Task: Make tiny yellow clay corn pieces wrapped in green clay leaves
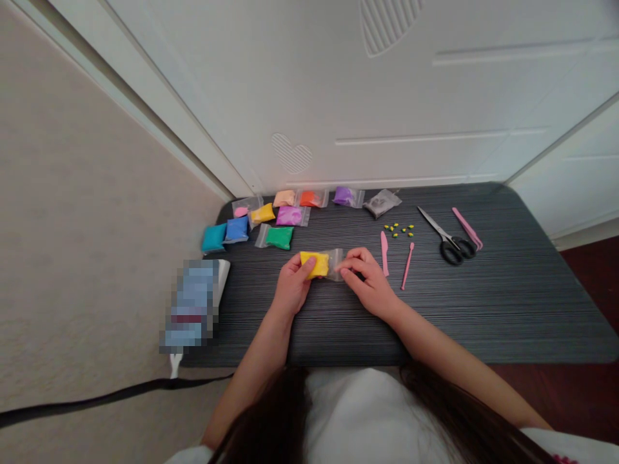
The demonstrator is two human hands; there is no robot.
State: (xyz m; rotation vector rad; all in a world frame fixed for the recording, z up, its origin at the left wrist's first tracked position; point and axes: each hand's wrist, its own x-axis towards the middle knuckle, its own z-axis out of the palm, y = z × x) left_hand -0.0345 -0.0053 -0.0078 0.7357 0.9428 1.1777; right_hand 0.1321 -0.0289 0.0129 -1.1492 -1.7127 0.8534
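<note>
Over the dark table, my left hand (293, 283) grips a small clear zip bag of yellow modelling clay (314, 265), thumb on top of the clay end. Fingers of my right hand (365, 277) close on the zip end of the same bag; the exact pinch is partly hidden. Just beyond the bag lies a zip bag of green clay (279, 238). To the right of my right hand are a pink plastic knife (384, 252) and a thin pink modelling stick (407, 265). Several tiny yellow-and-green pieces (396, 229) are scattered beyond them.
More clay bags line the back left, among them blue (236, 229), teal (213, 238), orange-red (312, 198), purple (345, 196) and grey (382, 203). Black-handled scissors (449, 241) and pink tweezers (467, 227) lie right. A blurred device (193, 306) stands at the left edge.
</note>
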